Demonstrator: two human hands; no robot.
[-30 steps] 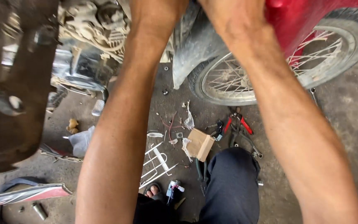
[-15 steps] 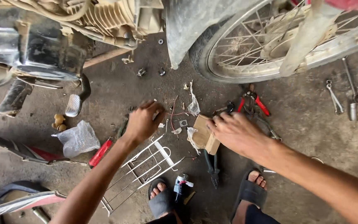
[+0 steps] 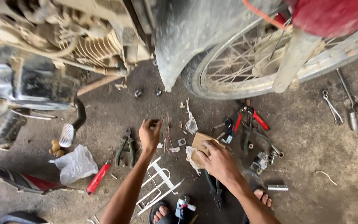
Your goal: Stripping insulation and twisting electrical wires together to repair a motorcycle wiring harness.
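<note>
Left hand: the left hand (image 3: 150, 135) hovered over the floor, fingers curled in a pinch on something too small to tell.
Right hand: the right hand (image 3: 214, 159) pressed flat, fingers together, on the cardboard piece (image 3: 199, 143).
Cardboard piece: lay on the concrete floor (image 3: 311, 166), below the front wheel (image 3: 245, 74).
Nearby: green pliers (image 3: 126, 149) just left, red-handled pliers (image 3: 251, 118) right.

- Small cardboard box (image 3: 199, 145): tan, flat-sided, lying on the dirty concrete floor (image 3: 311, 166) just below the motorcycle's front wheel; right hand (image 3: 216, 159) rests on its near end, fingers spread over it.
- Thin wire bits (image 3: 167, 137): scattered on the floor beside the box; left hand (image 3: 150, 135) hovers at them, fingertips pinched together, contents too small to tell.
</note>
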